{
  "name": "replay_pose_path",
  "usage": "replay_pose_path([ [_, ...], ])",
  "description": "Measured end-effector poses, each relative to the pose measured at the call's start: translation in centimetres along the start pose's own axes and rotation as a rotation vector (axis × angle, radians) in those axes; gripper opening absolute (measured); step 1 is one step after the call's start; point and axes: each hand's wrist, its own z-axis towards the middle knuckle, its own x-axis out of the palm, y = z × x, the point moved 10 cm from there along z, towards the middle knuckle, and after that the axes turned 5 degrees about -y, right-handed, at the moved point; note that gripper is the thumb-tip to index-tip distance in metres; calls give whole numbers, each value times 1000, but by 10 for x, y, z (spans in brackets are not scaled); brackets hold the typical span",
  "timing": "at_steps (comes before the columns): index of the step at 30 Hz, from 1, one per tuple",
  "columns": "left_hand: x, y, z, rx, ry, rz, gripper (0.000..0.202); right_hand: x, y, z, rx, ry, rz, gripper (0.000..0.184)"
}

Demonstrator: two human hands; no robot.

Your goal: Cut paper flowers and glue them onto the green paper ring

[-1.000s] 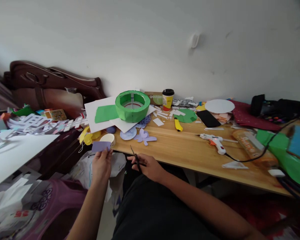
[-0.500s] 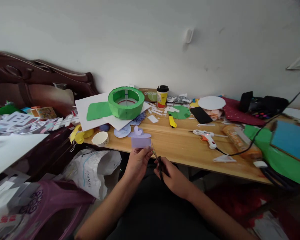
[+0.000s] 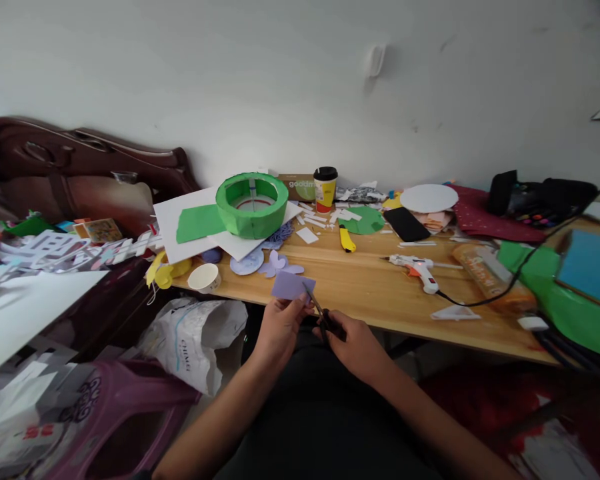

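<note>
A small rectangle of purple paper (image 3: 287,285) is pinched by my left hand (image 3: 283,327) at its lower right corner, above the table's front edge. In my right hand (image 3: 353,343) are dark-handled scissors (image 3: 317,303), their blades pointing up and left over the paper's right end. Whether the blades are parted I cannot tell. Just beyond the paper lie purple paper cutouts (image 3: 279,264), one shaped like a heart. Left of them rest a pale blue-violet disc (image 3: 247,262) and a white paper bowl (image 3: 204,278).
On the wooden table (image 3: 360,287) stand a green paper ring (image 3: 253,207) and a lidded cup (image 3: 325,190). A yellow cutter (image 3: 347,240), a phone (image 3: 407,225) and a corded glue gun (image 3: 420,270) lie to the right. A purple stool (image 3: 125,393) stands lower left.
The purple paper has tilted, its right end now higher, and the scissor blades have come over it. My view has shifted slightly, so the table's things sit a little differently.
</note>
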Motion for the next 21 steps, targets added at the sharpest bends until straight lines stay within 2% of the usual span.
replay_pose_path([
  [9, -3, -1, 0, 53, -25, 60, 23, 3, 5, -2, -43, 50, 123, 15],
  [21, -2, -3, 3, 125, -48, 112, 23, 5, -4, -1, -63, -11, 92, 9],
])
